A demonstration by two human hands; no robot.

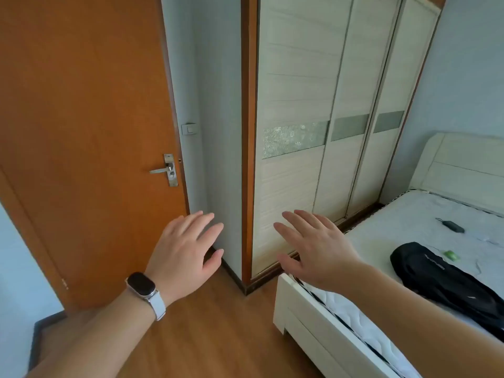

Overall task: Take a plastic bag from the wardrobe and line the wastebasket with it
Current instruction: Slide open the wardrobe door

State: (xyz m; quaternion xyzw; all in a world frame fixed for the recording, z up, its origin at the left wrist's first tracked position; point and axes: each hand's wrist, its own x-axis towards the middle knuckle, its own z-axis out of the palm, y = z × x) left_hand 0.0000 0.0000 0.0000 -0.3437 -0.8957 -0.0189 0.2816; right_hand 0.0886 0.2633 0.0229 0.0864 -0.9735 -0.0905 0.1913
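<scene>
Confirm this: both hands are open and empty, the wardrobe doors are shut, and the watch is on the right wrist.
One thing is wrong: the head view shows the watch on the left wrist. Both hands, left hand and right hand, are open and empty, and the wardrobe doors are shut.

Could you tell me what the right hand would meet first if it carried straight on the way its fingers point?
Most likely the nearest wardrobe door: the right hand is open, fingers aimed up and left at its lower panel, with nothing visible between. Depth is hard to judge.
</scene>
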